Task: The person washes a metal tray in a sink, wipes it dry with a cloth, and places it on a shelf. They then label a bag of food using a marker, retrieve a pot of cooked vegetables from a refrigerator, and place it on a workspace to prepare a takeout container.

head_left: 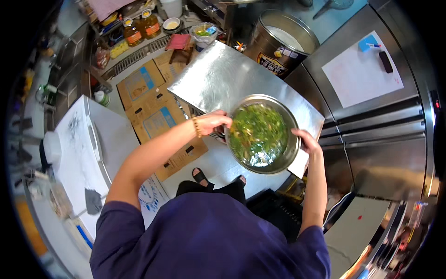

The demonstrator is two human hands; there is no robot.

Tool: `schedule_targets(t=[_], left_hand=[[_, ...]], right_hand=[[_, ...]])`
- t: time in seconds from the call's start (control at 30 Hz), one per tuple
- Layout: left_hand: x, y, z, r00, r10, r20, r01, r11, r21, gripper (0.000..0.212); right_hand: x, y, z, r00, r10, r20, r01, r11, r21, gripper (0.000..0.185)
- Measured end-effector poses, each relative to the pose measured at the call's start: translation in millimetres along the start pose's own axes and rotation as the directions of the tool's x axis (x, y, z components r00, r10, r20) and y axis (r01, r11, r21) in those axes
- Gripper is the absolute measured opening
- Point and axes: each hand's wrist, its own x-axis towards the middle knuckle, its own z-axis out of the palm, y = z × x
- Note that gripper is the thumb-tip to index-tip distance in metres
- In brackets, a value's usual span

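A round metal basin (258,134) holds chopped green vegetables (256,130) in liquid. On its left rim my left hand (212,122) is closed, with a beaded bracelet at the wrist. My right hand (307,141) grips the opposite rim. The basin is over the near edge of a stainless steel table (226,75); whether it touches the tabletop I cannot tell. A white sheet or card (299,164) shows below the basin's right side, near my right hand.
Flattened cardboard (150,101) covers the floor at the left, by a low red-topped stool (178,42). A large metal drum (282,42) stands behind the table. Stainless steel cabinet doors (386,153) rise at the right. A white chest freezer (83,139) is at the left.
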Motion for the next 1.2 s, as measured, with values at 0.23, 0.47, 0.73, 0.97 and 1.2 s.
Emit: schedule_targets(t=[0.23, 0.47, 0.73, 0.97, 1.2], left_hand=[[-112, 32, -125, 0.947, 0.130, -0.295, -0.160, 0.984, -0.079, 0.026], [-174, 52, -273, 0.847, 0.248, -0.470, -0.354, 0.923, -0.152, 0.012], [-231, 100, -433, 0.689, 0.216, -0.692, -0.465, 0.864, -0.193, 0.013], [-243, 177, -596, 0.659, 0.216, -0.720, -0.506, 0.836, -0.212, 0.016], [-257, 276, -786, 0.681, 0.257, -0.686, -0.508, 0.841, -0.189, 0.013]], right_hand=[[120, -95, 167, 0.994, -0.073, 0.080, 0.083, 0.988, -0.129, 0.055], [285, -134, 286, 0.979, -0.145, 0.141, 0.120, 0.977, 0.176, 0.046], [454, -135, 429, 0.996, -0.049, -0.080, 0.057, 0.994, 0.097, 0.021], [563, -185, 534, 0.967, -0.234, -0.100, 0.251, 0.945, 0.208, 0.034], [652, -219, 592, 0.949, -0.251, -0.192, 0.234, 0.966, -0.108, 0.044]])
